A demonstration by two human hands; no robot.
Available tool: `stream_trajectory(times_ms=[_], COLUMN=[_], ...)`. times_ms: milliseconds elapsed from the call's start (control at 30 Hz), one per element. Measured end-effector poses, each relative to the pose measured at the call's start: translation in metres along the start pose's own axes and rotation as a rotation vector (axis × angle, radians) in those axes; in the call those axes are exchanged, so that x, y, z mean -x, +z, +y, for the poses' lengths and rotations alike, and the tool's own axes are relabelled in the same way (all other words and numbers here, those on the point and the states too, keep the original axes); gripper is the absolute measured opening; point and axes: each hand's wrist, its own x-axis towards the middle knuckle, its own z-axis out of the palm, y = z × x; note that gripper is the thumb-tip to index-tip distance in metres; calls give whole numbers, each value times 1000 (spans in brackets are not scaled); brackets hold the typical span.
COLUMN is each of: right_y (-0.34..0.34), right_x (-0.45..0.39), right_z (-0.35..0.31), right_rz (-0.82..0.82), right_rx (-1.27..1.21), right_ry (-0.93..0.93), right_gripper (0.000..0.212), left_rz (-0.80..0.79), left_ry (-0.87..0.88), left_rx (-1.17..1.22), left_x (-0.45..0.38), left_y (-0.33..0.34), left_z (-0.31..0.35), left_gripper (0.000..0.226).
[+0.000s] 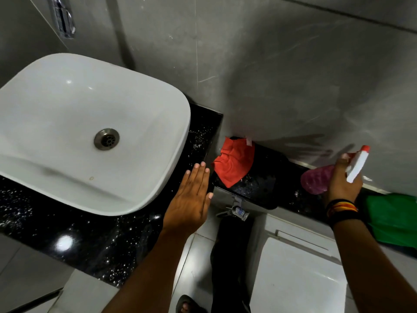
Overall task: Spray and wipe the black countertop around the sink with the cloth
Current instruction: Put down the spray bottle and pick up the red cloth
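Note:
The black speckled countertop (97,242) carries a white basin (74,123) with a metal drain. My left hand (191,197) is flat and open, fingers together, over the counter's right edge beside the basin. A red cloth (233,163) lies crumpled on a lower black ledge (266,181) to the right, a short way beyond my left fingertips. My right hand (343,184) grips a spray bottle (320,179) with pink liquid, a white trigger head and a red nozzle, held over that ledge near the wall.
A green cloth (392,220) lies on the ledge at far right. A chrome tap (63,16) is on the grey wall above the basin. Below are a white toilet tank lid (297,276), a small valve (239,211) and my sandalled foot (187,304).

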Motion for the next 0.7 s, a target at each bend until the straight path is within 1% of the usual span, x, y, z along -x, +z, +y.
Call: stream_trajectory(times_ms=[67, 133, 200, 233, 267, 300, 333, 367, 400, 433, 467, 500, 533, 567, 633, 667, 700], right_y=[-2, -6, -8, -8, -7, -3, 4, 14, 27, 44, 62, 83, 100, 117, 148, 157, 165], right_x=[-5, -1, 12, 22, 33, 46, 61, 74, 87, 97, 105, 109, 110, 108, 104, 101, 98], right_z=[-1, 4, 13, 17, 22, 28, 32, 36, 38, 38, 34, 31, 28, 27, 22, 19, 19], right_rz=[-3, -22, -5, 14, 37, 50, 39, -18, -120, -233, -340, -412, -445, -447, -408, -388, -370], right_rx=[-33, -30, -61, -101, -143, -184, -202, -203, -208, -212, -192, -161, -105, -45, 63, 100, 118], right_ry=[53, 67, 114, 154, 205, 264, 331, 394, 452, 500, 545, 587, 622, 642, 630, 622, 614], right_gripper=[65, 73, 82, 82, 78, 68, 53, 36, 22, 15, 12, 10, 14, 24, 52, 64, 71], left_rz=[8, 13, 14, 13, 12, 11, 14, 19, 24, 28, 31, 26, 21, 13, 3, 4, 6], left_ry=[-1, -1, -4, -7, -7, -7, -3, 0, 4, 8, 5, 4, 1, -4, -10, -10, -11], left_rx=[1, -1, -13, -23, -31, -33, -29, -23, -22, -27, -35, -49, -58, -59, -44, -34, -27], left_x=[0, 1, 1, 1, 0, 1, 0, 1, 0, 0, 1, 0, 0, 0, -1, -1, -1], left_y=[1, 2, 3, 3, 4, 4, 4, 5, 5, 6, 6, 7, 7, 7, 7, 7, 7], left_z=[0, 0, -1, -1, -1, -1, -1, -1, -2, -2, -2, -3, -2, -1, -2, -1, -1], left_gripper=[62, 63, 63, 63, 62, 62, 62, 61, 61, 61, 60, 60, 60, 60, 60, 61, 61])
